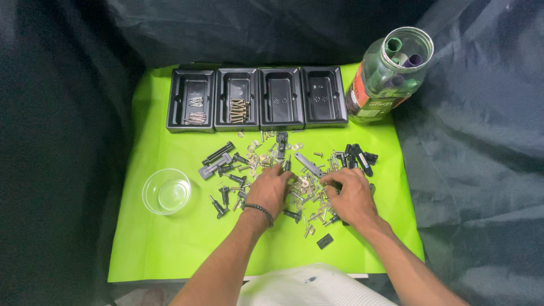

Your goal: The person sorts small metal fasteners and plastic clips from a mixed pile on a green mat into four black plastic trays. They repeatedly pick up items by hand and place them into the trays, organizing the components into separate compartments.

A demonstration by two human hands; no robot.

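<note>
A bright lime-green paper sheet (158, 243) covers a work surface walled in on all sides by dark grey-black draped cloth (481, 170), seen from above. At the far edge of the sheet, four black moulded plastic trays (256, 100) stand side by side in a row. The leftmost tray (191, 101) holds two small clusters of silvery screws, and the second tray from the left (237, 100) holds a cluster of brass-coloured screws; the two trays to the right (302, 97) show nothing in them. By that count the sorting looks barely begun: a broad scattered heap of mixed hardware (283, 170), made up of screws, washers, small metal plates and black plastic fittings, lies across the middle of the sheet, just near of the trays.

Both bare hands are down in that heap. The left hand (271, 190), a dark beaded bracelet (259, 211) at its wrist, rests palm-down with fingers curled into the loose pieces; whether it grips any one of them cannot be told. The right hand (352, 195) lies a little to the right, its fingertips drawn together at the heap's right side as if pinching a small dark part, though the part itself is too small to make out.

A shallow clear glass bowl (166, 191) sits on the left of the sheet, well apart from the heap. A clear plastic jar (388, 71) with rolled items inside stands at the far right corner, beside the trays. A lone small black rectangular piece (325, 241) lies near, apart from the rest.
</note>
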